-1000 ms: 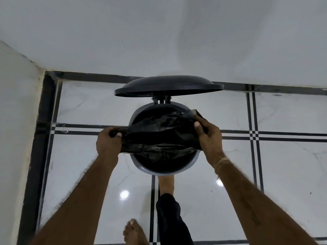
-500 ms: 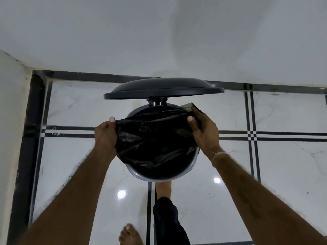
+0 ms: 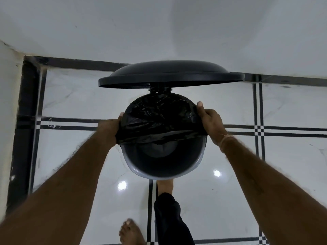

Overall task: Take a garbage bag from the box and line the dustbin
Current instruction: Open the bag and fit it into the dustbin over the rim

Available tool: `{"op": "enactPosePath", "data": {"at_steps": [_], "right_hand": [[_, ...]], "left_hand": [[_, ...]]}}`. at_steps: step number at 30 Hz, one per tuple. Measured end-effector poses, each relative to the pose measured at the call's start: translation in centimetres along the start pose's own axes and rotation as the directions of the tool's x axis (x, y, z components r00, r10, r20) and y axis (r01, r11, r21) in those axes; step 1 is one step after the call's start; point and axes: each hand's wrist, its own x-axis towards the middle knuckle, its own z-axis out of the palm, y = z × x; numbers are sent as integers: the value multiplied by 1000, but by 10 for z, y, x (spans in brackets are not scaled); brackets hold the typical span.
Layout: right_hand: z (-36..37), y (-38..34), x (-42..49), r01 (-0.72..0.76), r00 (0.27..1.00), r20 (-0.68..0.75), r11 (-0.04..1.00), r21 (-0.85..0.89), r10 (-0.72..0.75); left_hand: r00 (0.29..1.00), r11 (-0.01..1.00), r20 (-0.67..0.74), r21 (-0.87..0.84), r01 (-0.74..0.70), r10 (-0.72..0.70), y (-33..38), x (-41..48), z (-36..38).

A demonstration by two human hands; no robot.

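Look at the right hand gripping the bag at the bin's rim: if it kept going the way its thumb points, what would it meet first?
Probably the raised lid. The right hand points up-frame past the garbage bag; depth is unclear.

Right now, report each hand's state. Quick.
Left hand: closed, gripping the garbage bag at the dustbin rim's left side.
Right hand: closed, gripping the same bag at the rim's right side.

Bare forearms, thread band (image 3: 224,139) on right wrist, black trouser leg (image 3: 169,214), bare feet
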Motion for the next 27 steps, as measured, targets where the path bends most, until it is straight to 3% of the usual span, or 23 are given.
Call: {"op": "enactPosePath", "data": {"at_steps": [4, 8, 12, 15, 23, 27], "right_hand": [[-9, 29, -18, -29, 999, -11, 983, 183, 32], [0, 49, -47, -19, 1000, -12, 934, 356, 24], [16, 66, -75, -113, 987, -9, 744, 658, 158], [27, 72, -97, -162, 964, -14, 632, 758, 264], [34, 65, -137, -253, 898, -37, 584, 771, 438], [34, 54, -143, -241, 891, 5, 464, 852, 454]], "left_hand": [[992, 979, 123, -201, 23, 2, -15, -15, -11], [978, 958, 207, -287, 24, 38, -31, -41, -25], [934, 915, 352, -395, 86, 64, -62, -56, -39], [891, 890, 443, -439, 119, 99, -84, -64, -42], [953, 847, 296, -491, 204, -58, -106, -91, -30], [958, 801, 276, -554, 227, -81, -105, -96, -27]]}}
